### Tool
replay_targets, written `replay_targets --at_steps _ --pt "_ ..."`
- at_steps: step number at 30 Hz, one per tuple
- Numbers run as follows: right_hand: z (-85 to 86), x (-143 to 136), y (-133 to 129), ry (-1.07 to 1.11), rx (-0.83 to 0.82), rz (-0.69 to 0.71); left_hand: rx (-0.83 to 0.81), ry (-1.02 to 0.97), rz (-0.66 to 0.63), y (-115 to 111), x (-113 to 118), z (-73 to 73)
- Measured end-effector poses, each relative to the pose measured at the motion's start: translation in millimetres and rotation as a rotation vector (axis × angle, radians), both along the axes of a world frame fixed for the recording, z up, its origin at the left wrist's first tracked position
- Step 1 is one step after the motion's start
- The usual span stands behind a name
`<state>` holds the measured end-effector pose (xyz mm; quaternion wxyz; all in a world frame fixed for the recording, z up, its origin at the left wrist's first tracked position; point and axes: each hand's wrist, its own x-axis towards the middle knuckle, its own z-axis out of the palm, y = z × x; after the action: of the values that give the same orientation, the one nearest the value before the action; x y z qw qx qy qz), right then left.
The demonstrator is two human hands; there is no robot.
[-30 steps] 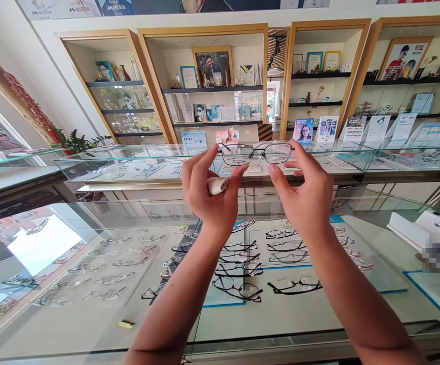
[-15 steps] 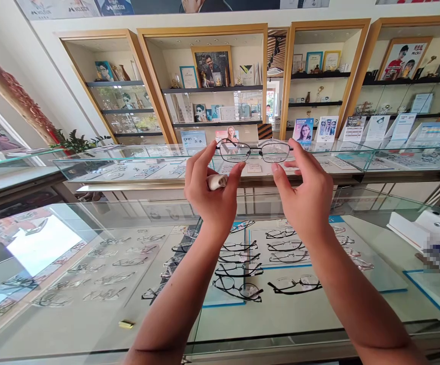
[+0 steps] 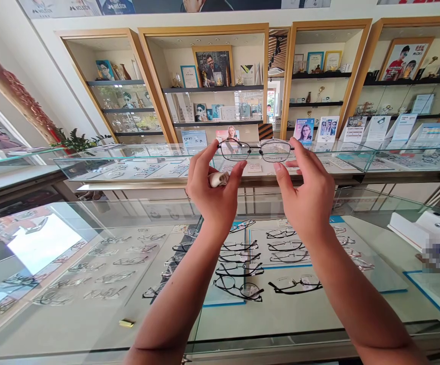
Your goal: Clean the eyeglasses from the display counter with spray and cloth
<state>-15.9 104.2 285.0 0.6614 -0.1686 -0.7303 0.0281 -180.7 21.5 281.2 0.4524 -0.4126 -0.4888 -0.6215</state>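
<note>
A pair of thin dark-framed glasses (image 3: 256,151) is held up level above the glass display case, its lenses facing me. My left hand (image 3: 214,190) grips the frame's left end with the fingertips, and a crumpled white cloth (image 3: 218,179) is tucked in that palm. On the other side, my right hand (image 3: 306,190) has the right end of the frame between its fingers. Below my hands, rows of dark glasses (image 3: 239,288) lie inside the case, partly hidden by my forearms.
More clear-framed glasses (image 3: 115,277) lie at the left in the case, near a small gold object (image 3: 126,323). A white box-like item (image 3: 425,228) stands at the right. Behind runs a second glass counter (image 3: 159,178), with lit wall shelves (image 3: 212,90) and a plant (image 3: 76,141).
</note>
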Motion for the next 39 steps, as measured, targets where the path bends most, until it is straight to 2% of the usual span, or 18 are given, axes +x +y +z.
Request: replay_targets --at_steps 8,13,30,39 --pt "1.5 1.7 -3.1 -0.011 -0.008 0.005 -0.03 -0.047 -0.073 0.8 1.4 0.0" --pt "0.5 0.9 -1.6 0.0 0.016 0.026 -0.021 -0.028 -0.063 1.9 -0.7 -1.2" --pt "2.5 1.5 -3.2 -0.006 0.037 -0.035 -0.002 -0.026 -0.07 1.2 2.1 -0.5" --pt "-3.5 -3.6 3.3 0.004 -0.056 0.088 0.044 0.024 -0.009 0.8 0.5 -1.3"
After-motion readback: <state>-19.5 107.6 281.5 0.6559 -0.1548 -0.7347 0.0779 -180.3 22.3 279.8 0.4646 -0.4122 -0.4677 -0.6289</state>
